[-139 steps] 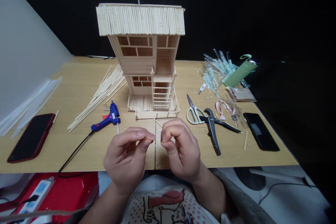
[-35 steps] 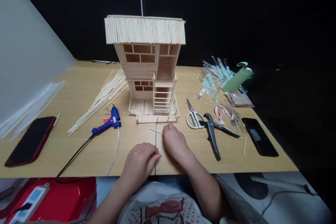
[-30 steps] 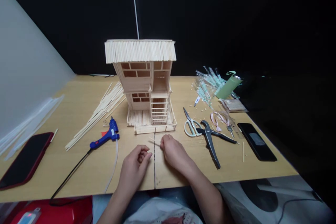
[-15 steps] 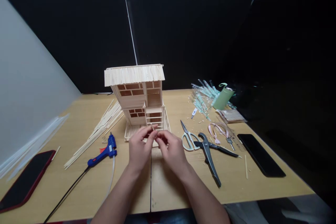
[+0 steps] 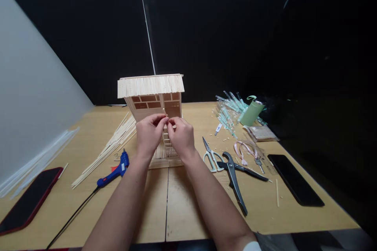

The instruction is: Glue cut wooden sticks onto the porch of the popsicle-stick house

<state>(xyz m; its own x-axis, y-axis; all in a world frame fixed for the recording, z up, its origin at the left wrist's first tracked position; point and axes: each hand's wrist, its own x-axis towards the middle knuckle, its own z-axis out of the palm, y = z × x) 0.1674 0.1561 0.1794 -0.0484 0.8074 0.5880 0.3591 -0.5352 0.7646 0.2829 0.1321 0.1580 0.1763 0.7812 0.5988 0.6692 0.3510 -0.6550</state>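
Note:
A small two-storey model house [image 5: 150, 85] made of thin wooden sticks stands in the middle of the table, with a slatted roof and window frames. In front of its upper storey, my left hand [image 5: 149, 131] and my right hand [image 5: 182, 135] come together, fingertips nearly touching. Both pinch what looks like a short wooden stick [image 5: 166, 115], mostly hidden by the fingers. Behind and below the hands, the balcony edge and part of the ladder [image 5: 167, 141] are covered. Whether the stick touches the house, I cannot tell.
Left of the house lie long wooden sticks [image 5: 103, 155] and a blue glue gun [image 5: 122, 166] with its cord. To the right are scissors [image 5: 212, 157], black-handled cutters [image 5: 234, 180], a green bottle [image 5: 251, 112] and plastic-wrapped items [image 5: 228, 111]. Phones [image 5: 294, 180] lie at both sides.
Both hands have moved up and away from me, from in front of the lower ladder to the upper storey. They stay pinched together. The view has shifted slightly.

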